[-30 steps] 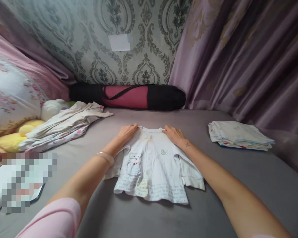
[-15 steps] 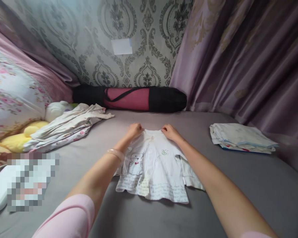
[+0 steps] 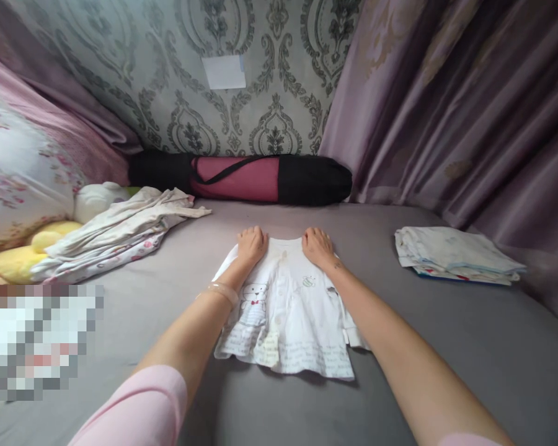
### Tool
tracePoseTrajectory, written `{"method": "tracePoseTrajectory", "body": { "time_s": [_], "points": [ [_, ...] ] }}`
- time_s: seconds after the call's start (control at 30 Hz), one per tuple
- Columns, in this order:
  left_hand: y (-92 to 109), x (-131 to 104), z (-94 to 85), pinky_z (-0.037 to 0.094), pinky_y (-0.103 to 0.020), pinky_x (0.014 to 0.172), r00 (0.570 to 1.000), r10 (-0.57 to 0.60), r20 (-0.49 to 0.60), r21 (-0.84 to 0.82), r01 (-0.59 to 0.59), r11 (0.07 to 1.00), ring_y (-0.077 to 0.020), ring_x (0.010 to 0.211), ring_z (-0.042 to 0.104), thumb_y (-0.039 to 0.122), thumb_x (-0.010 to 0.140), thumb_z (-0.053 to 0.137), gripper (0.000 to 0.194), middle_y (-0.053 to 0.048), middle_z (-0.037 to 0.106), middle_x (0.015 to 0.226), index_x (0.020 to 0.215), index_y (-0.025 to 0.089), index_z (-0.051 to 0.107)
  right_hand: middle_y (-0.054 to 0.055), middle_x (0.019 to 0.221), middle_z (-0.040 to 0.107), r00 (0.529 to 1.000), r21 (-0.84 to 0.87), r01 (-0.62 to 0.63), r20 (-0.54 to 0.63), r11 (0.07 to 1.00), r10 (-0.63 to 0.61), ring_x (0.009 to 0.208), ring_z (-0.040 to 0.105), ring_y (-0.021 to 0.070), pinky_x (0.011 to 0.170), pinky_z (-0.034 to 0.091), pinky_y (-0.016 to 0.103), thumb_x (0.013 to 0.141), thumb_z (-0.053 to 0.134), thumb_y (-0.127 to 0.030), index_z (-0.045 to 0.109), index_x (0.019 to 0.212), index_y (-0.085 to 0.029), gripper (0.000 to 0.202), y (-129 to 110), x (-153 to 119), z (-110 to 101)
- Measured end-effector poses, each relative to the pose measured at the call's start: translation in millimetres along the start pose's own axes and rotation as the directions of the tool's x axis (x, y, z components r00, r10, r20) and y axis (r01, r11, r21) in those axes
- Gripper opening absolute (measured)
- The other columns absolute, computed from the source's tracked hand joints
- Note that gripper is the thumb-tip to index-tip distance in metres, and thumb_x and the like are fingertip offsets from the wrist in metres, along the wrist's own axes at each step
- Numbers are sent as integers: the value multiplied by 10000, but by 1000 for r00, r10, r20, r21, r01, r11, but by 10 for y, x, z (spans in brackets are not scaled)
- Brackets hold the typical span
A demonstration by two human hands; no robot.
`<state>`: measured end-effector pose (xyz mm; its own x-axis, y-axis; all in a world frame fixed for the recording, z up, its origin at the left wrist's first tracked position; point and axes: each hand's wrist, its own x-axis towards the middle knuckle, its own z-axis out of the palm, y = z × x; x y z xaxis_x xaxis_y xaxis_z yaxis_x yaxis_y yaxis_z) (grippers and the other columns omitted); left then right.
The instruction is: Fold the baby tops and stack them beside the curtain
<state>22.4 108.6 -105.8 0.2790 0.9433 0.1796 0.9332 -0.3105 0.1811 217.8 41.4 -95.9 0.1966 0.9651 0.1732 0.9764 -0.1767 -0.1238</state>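
Observation:
A white long-sleeved baby shirt point(image 3: 297, 322) lies front up on the grey bed sheet, its neckline away from me. It has a bear picture, a small green motif and lettering along the hem. My left hand point(image 3: 252, 245) rests on its left shoulder beside the collar, palm down, with the fingers slightly bent and a little apart. On the other shoulder lies my right hand point(image 3: 318, 246) in a similar pose. Neither thumb grips a visible fold. My forearms cover parts of both sleeves.
A stack of folded clothes point(image 3: 458, 254) lies at the right. Loose clothes point(image 3: 116, 232) lie at the left beside a yellow plush toy point(image 3: 16, 263) and a floral pillow point(image 3: 23, 176). A black and red long bag point(image 3: 242, 178) lies along the wall.
My hands have gone from pinching the collar corners to resting on the shoulders with fingers spread slightly. The shirt's sleeves lie a little differently, and the view has shifted slightly.

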Motion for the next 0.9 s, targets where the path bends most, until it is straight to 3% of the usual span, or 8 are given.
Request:
{"method": "tracePoseTrajectory", "body": {
  "time_s": [0.1,0.23,0.33,0.4,0.5,0.6,0.77,0.9],
  "points": [
    [14,0,42,364,-421,916,1000,23,-17,60,-22,998,-315,1089,561,360,998,324,348,-187,635,1124,1104,126,558,155,1177,614,1000,15,-27,3,1000,27,1112,542,271,942,362,373,991,354,-262,573,1130,-153,282,-26,23,26],
    [36,43,-11,378,-421,912,998,42,46,101,-46,994,-322,1115,553,321,1003,298,352,-192,623,1165,1140,114,547,147,1232,619,992,233,-74,119,970,47,1154,538,251,966,375,345,984,388,-260,600,1126,-160,273,32,124,-83],
    [39,60,-137,399,-410,909,993,18,121,88,-29,996,-323,1131,556,370,998,329,371,-192,612,1199,1162,118,547,86,1160,679,984,359,-94,178,929,31,1059,603,182,888,435,257,1001,374,-291,635,1083,-179,296,269,133,-296],
    [51,38,-229,408,-414,917,994,22,104,77,-30,997,-327,1151,545,394,988,359,383,-188,593,1234,1195,127,540,69,1097,704,979,434,-164,179,886,94,976,637,153,822,464,224,998,385,-278,644,1059,-169,287,495,15,-453],
    [132,-40,-313,428,-421,914,992,123,35,33,-124,992,-319,1142,545,329,971,397,353,-172,589,1232,1237,141,531,79,916,725,906,567,-417,320,711,276,726,659,125,653,499,212,974,466,-275,644,935,-143,225,815,-352,-654],
    [327,-124,-279,454,-392,909,955,297,15,-89,-294,952,-276,1076,580,238,943,423,283,-138,635,1138,1156,156,591,66,684,684,805,531,-570,511,626,300,527,604,105,523,487,208,914,605,-394,614,768,-137,296,1016,-798,-821],
    [789,-232,-16,486,-331,913,830,558,-7,-313,-532,787,-208,977,629,115,874,446,240,-89,681,1012,998,166,646,64,632,666,661,364,-543,741,757,118,523,616,126,511,497,226,777,731,-519,601,692,-134,415,1062,-1299,-1024],
    [1056,-324,205,491,-334,947,827,559,-63,-322,-547,772,-209,1028,622,95,883,424,261,-111,676,1065,1039,145,628,14,533,594,663,230,-372,744,899,84,501,568,127,495,447,223,757,737,-416,586,673,-153,315,962,-1418,-1048]
  ]
}}
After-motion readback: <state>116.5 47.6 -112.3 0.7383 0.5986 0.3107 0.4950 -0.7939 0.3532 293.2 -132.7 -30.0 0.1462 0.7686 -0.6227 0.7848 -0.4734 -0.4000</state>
